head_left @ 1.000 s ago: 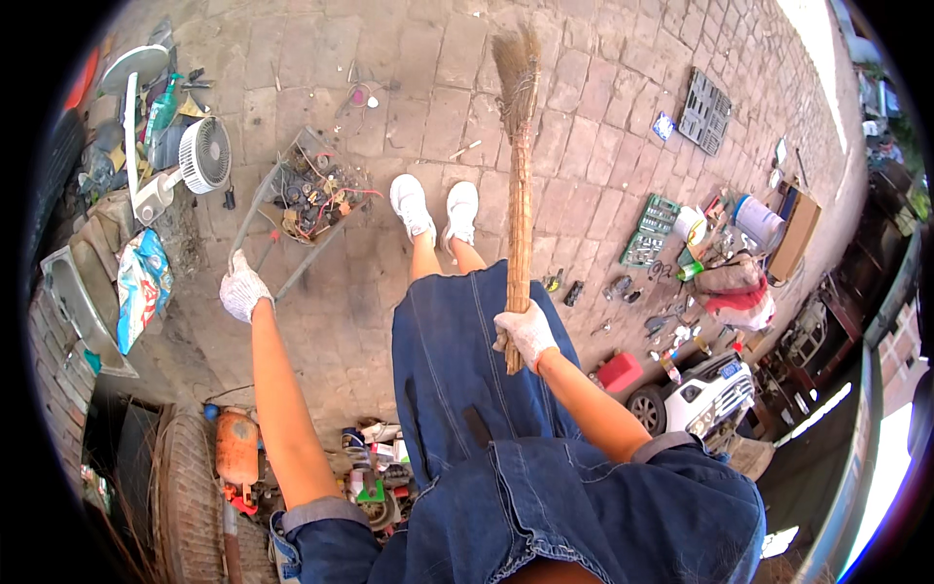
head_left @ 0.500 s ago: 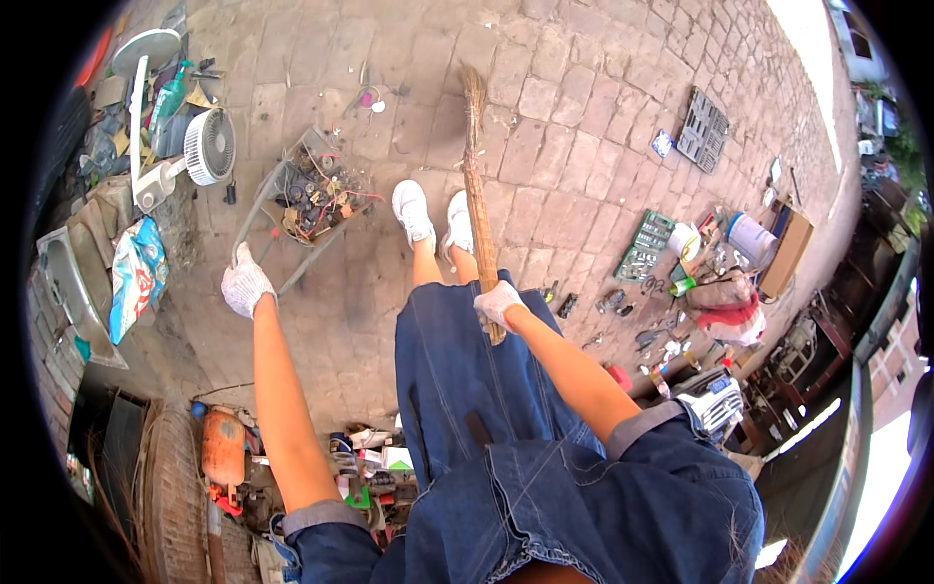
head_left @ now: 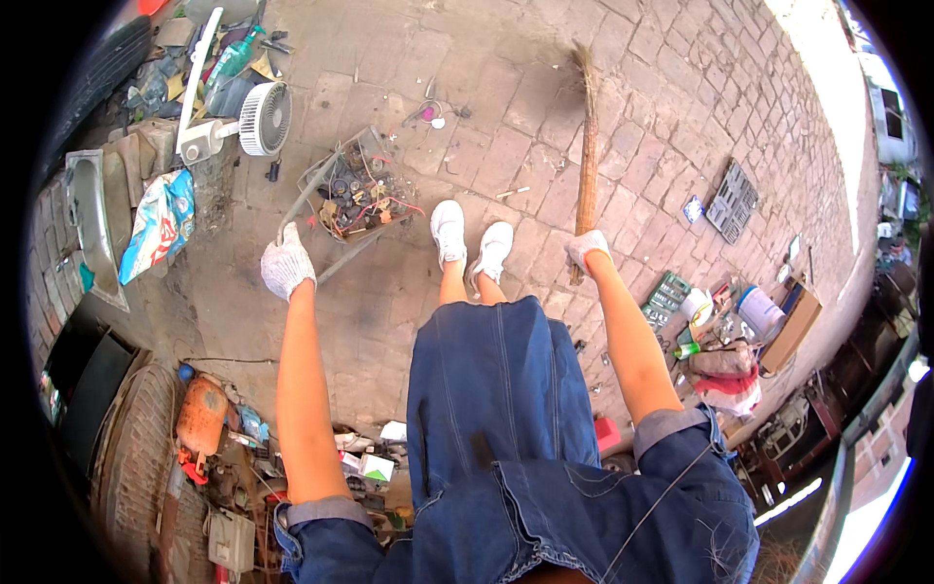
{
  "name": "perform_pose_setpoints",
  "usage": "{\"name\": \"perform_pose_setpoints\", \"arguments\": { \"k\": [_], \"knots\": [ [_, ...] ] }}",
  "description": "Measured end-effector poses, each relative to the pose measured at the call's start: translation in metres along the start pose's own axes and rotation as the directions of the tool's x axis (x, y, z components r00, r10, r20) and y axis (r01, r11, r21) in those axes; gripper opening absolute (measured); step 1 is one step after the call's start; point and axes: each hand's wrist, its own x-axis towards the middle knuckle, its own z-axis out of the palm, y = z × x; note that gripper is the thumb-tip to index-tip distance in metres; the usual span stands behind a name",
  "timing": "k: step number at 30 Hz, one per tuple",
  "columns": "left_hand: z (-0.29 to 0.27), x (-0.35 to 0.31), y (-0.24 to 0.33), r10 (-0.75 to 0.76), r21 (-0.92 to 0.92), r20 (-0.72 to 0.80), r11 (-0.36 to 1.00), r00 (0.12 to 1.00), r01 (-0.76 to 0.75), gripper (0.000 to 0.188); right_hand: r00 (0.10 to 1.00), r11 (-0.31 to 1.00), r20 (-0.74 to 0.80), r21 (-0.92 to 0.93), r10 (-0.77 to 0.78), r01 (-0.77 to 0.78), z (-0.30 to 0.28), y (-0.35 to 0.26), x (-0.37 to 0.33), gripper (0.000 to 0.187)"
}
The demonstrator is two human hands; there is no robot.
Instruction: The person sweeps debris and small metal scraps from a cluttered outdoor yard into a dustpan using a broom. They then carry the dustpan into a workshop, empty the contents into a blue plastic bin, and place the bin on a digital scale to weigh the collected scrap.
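Brick paving (head_left: 642, 185) is stretching out before me, and a person in a blue denim dress (head_left: 501, 389) is standing on it, both arms reaching forward and apart. A long straw broom (head_left: 588, 146) is extending away from the person's right side, bristle end outward; I cannot tell whether the bristles are touching the ground. A metal pan (head_left: 347, 257) with long side bars is sitting ahead and to the left of the feet. Farther left, a white fan (head_left: 265, 119) is standing, with a blue, white and red sack (head_left: 158, 227) lying nearer the person. A dark tool case (head_left: 733, 200) is lying well off to the right.

The left hand (head_left: 288, 268), in a pale knit glove, is gripping the near end of one of the pan's bars. The right hand (head_left: 587, 250), gloved alike, is clenching the broom's handle close to its end. White shoes (head_left: 449, 232) are resting side by side between pan and broom. Mixed scraps (head_left: 365, 195) are filling the pan, a red wire poking past its right edge. A pale stick (head_left: 513, 193) is lying just beyond the shoes.
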Motion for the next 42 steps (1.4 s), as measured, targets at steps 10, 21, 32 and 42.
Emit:
{"name": "perform_pose_setpoints", "arguments": {
  "k": [10,21,32,42],
  "knots": [
    [-0.016,-0.008,-0.004,-0.062,-0.057,-0.002,0.996,0.998,0.062,0.056,0.996,0.981,0.075,0.185,0.049,-0.062,0.036,0.034,-0.189,0.032],
    [-0.017,-0.009,0.004,-0.024,-0.052,-0.008,0.998,1.000,0.024,0.050,0.860,0.850,-0.154,0.142,-0.487,0.507,-0.048,-0.221,-0.018,0.036],
    [-0.033,-0.013,0.009,-0.030,-0.152,-0.036,0.988,0.999,0.025,0.046,0.958,0.962,0.088,0.046,-0.272,0.269,-0.073,-0.427,0.023,0.015],
    [-0.016,-0.003,-0.007,0.014,-0.151,-0.064,0.988,0.998,-0.024,0.046,0.918,0.863,-0.052,-0.366,-0.393,0.349,-0.081,-0.223,-0.019,0.047]
  ]
}}
